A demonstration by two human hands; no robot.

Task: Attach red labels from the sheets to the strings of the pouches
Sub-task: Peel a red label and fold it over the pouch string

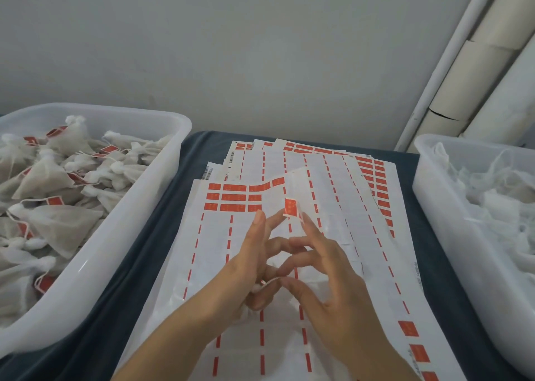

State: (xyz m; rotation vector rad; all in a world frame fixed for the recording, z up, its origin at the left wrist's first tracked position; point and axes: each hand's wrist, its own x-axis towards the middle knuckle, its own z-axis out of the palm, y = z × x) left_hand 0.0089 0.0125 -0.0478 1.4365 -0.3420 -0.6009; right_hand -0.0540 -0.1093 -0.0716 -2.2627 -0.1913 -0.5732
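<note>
The left bin point(162, 160) is standing at the left edge of the blue-covered table point(139, 279) and is holding pouches that are already carrying red labels on their strings. A tagged pouch point(58, 224) is lying near the bin's middle.

The left hand point(249, 270) is hovering over the label sheets point(220, 247). Its lower fingers are curling around a white pouch point(260, 288), of which only small parts are showing under the palm. Its upper fingers are extending toward the red label point(290, 207). The string itself is too thin to make out here.

The label is standing upright between the fingertips of both hands, above the sheets and clear of them. Its white edges suggest that it is folding or about to be folded.

The right hand point(327, 276) is holding the label's right edge with an extended fingertip. Its other fingers are loosely bent and meeting the left hand's fingers.

The right bin point(428, 195) is standing at the table's right edge and is holding untagged white pouches.

Probable faults at this stage:
- The adhesive face is closing before the string is lying inside the fold. The label is then sticking to itself and leaving the pouch untagged.
- The halves are meeting crooked, leaving exposed adhesive that is catching on other pouches in the bin.
- The adhesive is gripping a fingertip and pulling the label off line.
- The pouch is slipping from the curled fingers and dragging the string out.
</note>
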